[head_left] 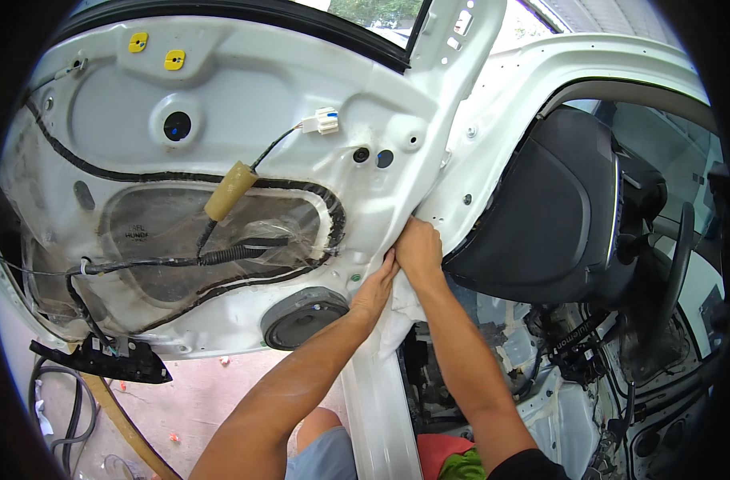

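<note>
Both my hands are at the narrow gap between the open white car door (pixel 261 72) and the white door pillar (pixel 461 192). My right hand (pixel 419 248) is closed, its knuckles up and its fingertips hidden in the gap. Just below and left of it, my left hand (pixel 374 290) lies against the door's edge, with its thumb near the right wrist and its other fingers mostly hidden. Whatever the hands grip is out of sight. A crumpled white cloth (pixel 394 324) hangs beneath them. A round black speaker (pixel 305 318) sits in the door beside my left forearm.
A wiring harness (pixel 161 262) runs over the door's clear plastic sheet (pixel 173 232); a white connector (pixel 323 121) sticks out above. A black switch panel (pixel 101 360) dangles at lower left. Right of the pillar are the dark dashboard (pixel 541 208), steering wheel (pixel 675 276) and stripped cabin floor (pixel 565 416).
</note>
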A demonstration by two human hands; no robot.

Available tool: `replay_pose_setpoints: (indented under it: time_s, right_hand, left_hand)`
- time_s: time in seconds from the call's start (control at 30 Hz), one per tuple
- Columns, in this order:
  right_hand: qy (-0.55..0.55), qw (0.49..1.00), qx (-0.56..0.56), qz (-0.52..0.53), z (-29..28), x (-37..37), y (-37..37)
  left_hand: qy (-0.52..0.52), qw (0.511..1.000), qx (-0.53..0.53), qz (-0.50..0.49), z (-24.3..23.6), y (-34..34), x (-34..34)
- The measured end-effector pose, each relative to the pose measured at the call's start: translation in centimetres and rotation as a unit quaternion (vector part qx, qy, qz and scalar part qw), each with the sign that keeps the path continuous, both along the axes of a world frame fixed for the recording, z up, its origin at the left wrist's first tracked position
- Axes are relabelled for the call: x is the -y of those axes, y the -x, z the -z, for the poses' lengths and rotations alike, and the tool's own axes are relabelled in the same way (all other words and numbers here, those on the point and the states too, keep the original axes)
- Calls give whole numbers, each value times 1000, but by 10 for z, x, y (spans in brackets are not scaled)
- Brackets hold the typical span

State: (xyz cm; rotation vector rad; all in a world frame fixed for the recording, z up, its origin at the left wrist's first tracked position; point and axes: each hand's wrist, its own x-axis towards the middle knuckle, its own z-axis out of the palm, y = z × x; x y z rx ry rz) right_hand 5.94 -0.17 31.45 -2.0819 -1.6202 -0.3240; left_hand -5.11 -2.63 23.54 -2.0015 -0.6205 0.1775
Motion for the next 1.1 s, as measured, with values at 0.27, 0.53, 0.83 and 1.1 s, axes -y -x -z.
replay_pose_setpoints:
  time_s: [0.27,0.53,0.83,1.1]
  right_hand:
    - [-71,996,-60,18,18,4,8]
    - [-125,979,-154,51,21,1,18]
    - [-38,984,-156,73,17,3,17]
    - [-136,980,-136,43,25,-2,18]
  left_hand:
    - [8,1000,-16,-8,3,-4,-3]
    - [10,999,32,-1,24,-17,-15]
    - [21,999,-4,-26,18,-12,-8]
    - [46,997,65,5,27,-19,-18]
